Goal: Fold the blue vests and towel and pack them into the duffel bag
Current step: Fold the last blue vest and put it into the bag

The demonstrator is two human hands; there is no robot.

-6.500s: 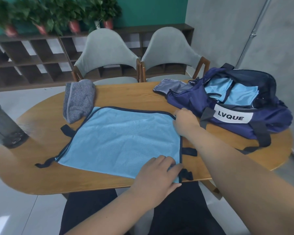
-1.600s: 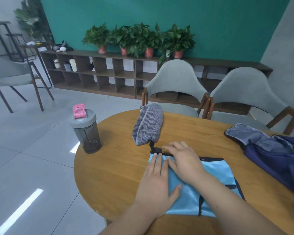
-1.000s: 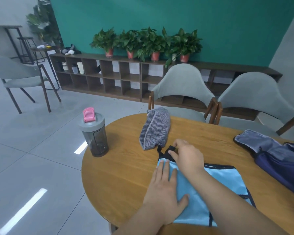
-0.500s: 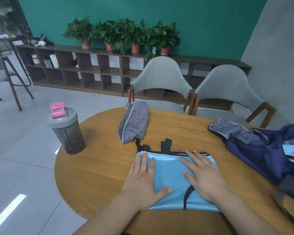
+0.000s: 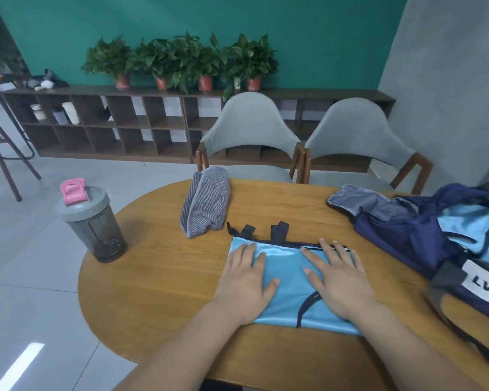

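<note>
Two hands [image 5: 244, 283] [image 5: 340, 283] — flat on vest [image 5: 289, 273].

- Wooden table [image 5: 164, 292], rounded at its left end.
- Folded light-blue vest [image 5: 287, 280] lies flat near the front edge.
- Grey striped towel [image 5: 206, 204], bundled, lies just beyond the vest's left corner.
- Dark shaker bottle [image 5: 92, 224] stands upright at the left edge.
- Open navy duffel bag [image 5: 407, 238] sits on the right.

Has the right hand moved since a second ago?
Yes. The right hand went from the straps beside the striped towel to lie flat further right on the vest.
</note>
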